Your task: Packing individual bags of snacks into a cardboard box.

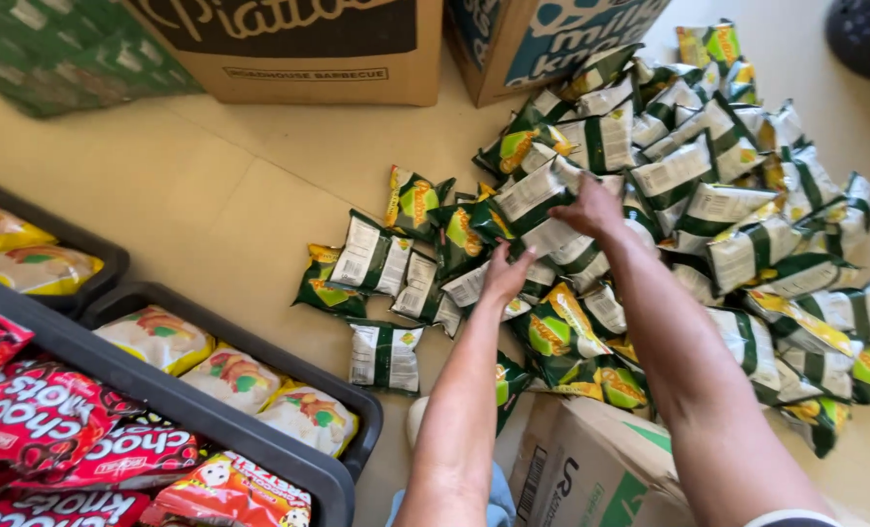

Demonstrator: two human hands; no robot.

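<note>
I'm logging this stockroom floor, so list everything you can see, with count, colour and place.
Green packets: too many to count, green, white and yellow, heaped on the floor centre to right.
Black trays: at least two, lower left.
Pale packets: five showing, cream and yellow, in the trays.
Red packets: several, red and white, bottom left.
Brown boxes: two, cardboard, top edge.
Near box: one, cardboard with green print, bottom centre.
Green bundle: one, top left corner.
Dark thing: one, top right corner, cut off.
Left hand: reaching onto the packets.
Right hand: on a packet in the heap.
</note>
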